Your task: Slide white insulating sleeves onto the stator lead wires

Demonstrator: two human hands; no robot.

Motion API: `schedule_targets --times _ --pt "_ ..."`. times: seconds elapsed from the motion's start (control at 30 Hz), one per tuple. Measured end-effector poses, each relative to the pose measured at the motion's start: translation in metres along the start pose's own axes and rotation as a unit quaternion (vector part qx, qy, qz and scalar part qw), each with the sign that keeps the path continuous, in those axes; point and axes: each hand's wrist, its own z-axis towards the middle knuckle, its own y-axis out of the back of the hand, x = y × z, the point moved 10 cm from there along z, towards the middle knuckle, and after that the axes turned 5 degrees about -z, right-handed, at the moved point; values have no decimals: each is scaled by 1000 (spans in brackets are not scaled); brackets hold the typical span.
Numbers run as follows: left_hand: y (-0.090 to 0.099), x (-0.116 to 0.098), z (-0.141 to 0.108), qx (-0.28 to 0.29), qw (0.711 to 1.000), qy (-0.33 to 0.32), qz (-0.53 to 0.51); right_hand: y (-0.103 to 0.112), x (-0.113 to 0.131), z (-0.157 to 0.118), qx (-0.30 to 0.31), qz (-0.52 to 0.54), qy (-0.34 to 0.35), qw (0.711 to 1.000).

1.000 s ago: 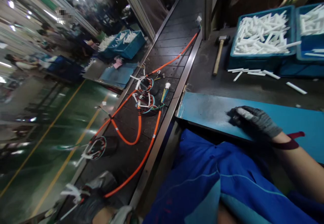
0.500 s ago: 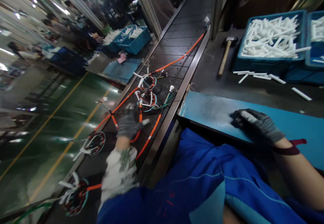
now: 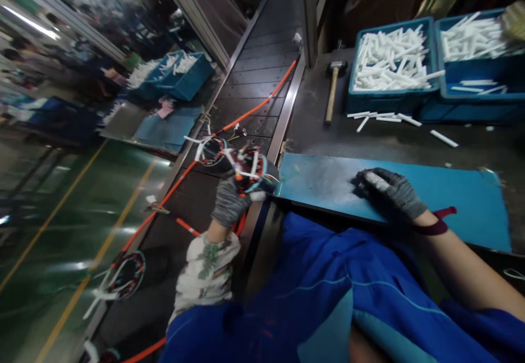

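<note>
My left hand [image 3: 228, 202], in a grey glove, grips a wound coil ring [image 3: 251, 170] with white ties and coloured wires, held at the inner edge of the conveyor belt [image 3: 254, 100] beside the blue mat [image 3: 451, 199]. An orange cable [image 3: 262, 100] trails from the coil along the belt. My right hand [image 3: 389, 191], also gloved, rests on the blue mat with a white tube [image 3: 375, 180] between its fingers. A second coil ring [image 3: 211, 150] lies on the belt just behind the held one.
Two blue bins [image 3: 389, 100] of white tubes stand at the back right, with loose tubes [image 3: 385, 117] and a hammer [image 3: 332, 92] in front. Another coil [image 3: 125, 275] lies lower on the belt. Other people work at a bench [image 3: 164, 128] across the belt.
My left hand came up from the bottom, reached over the belt, closed on a coil and drew it toward the blue mat. My right hand stayed on the mat.
</note>
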Motion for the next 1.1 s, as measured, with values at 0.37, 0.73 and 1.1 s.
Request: schedule_targets --times 0.37,0.73,1.1 --pt "-98 -120 0 102 978 -175 57 -36 138 7 38 -412 267 871" --pt "-79 -121 -29 -125 973 -194 11 -81 99 18 276 -28 87 957" --pt "-77 -134 -25 -80 956 -281 26 -56 67 25 184 -41 89 978"
